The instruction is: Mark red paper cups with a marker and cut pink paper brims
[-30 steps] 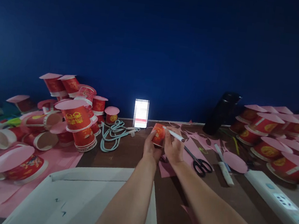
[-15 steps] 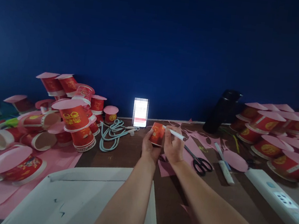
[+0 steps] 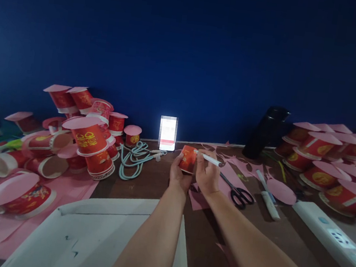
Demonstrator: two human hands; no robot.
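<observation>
A red paper cup [image 3: 188, 159] with gold print is gripped in my left hand [image 3: 179, 175], held above the table near the middle of the view. My right hand [image 3: 208, 176] is closed around a white pen [image 3: 209, 157], whose tip points left at the cup's right side. Whether the tip touches the cup I cannot tell. Scissors with black handles [image 3: 240, 196] lie on pink paper [image 3: 200, 200] just right of my right hand. Farther right rests a white marker [image 3: 269, 205] beside a pink paper oval [image 3: 281, 192].
Red cups topped with pink discs are piled at left [image 3: 89, 140] and right [image 3: 322, 175]. A lit phone [image 3: 168, 134] stands by the wall, a coiled pale cable [image 3: 132, 162] near it. There are also a black bottle [image 3: 264, 131], a power strip [image 3: 330, 239] and a white board [image 3: 87, 235].
Almost nothing differs. Both hands keep their hold on the cup and pen, and the whole view has shifted very slightly.
</observation>
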